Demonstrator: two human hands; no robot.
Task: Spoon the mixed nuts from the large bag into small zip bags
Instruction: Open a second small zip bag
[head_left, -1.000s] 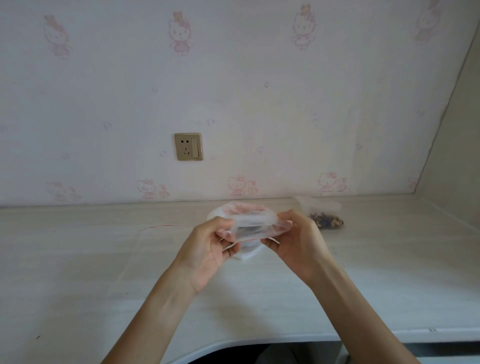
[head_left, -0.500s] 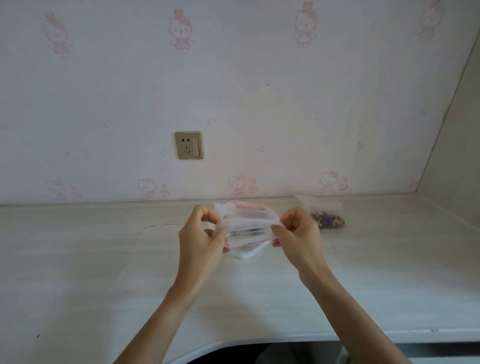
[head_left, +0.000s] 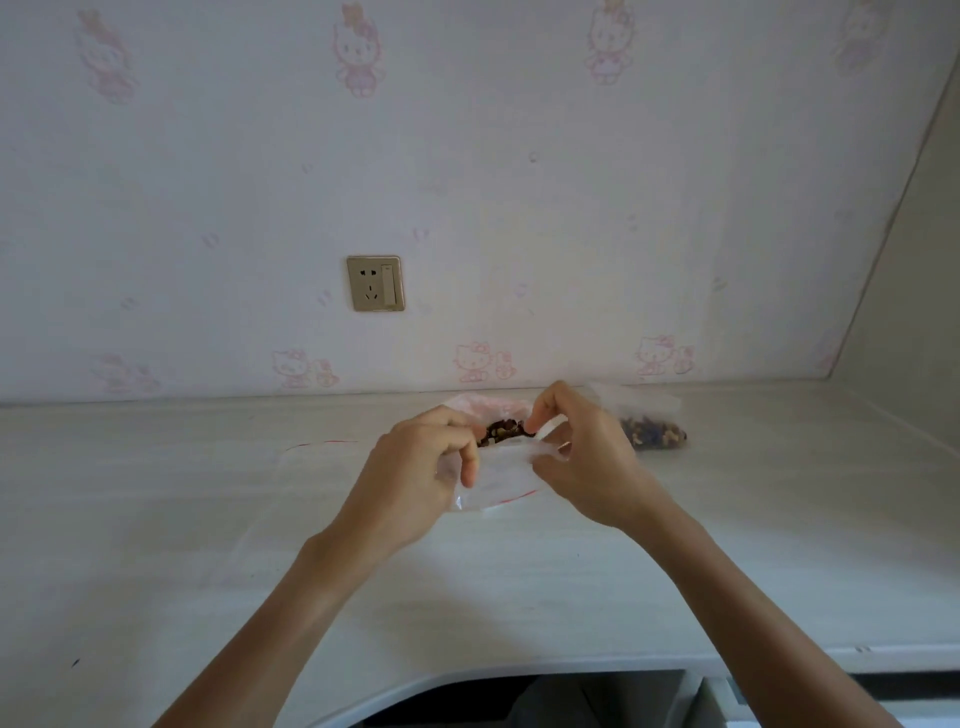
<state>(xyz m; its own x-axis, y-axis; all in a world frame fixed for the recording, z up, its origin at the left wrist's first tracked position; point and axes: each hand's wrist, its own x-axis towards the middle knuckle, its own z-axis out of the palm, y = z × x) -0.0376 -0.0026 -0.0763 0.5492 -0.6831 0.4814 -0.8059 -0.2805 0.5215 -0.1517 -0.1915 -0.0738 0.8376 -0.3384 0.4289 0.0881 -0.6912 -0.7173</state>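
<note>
Both hands pinch a zip bag (head_left: 498, 475) above the desk (head_left: 156, 519): left hand (head_left: 415, 467) and right hand (head_left: 587, 457) grip opposite edges, presumably parting its mouth; nuts (head_left: 504, 432) show just behind it

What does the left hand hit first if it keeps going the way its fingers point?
Likely the small clear bag it already pinches, then the right hand across it. Depth is hard to judge from this one view.

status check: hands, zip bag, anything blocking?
Left hand and right hand both pinching small zip bag above the desk. Nuts visible behind it. One filled bag lies right. Nothing blocking.
</note>
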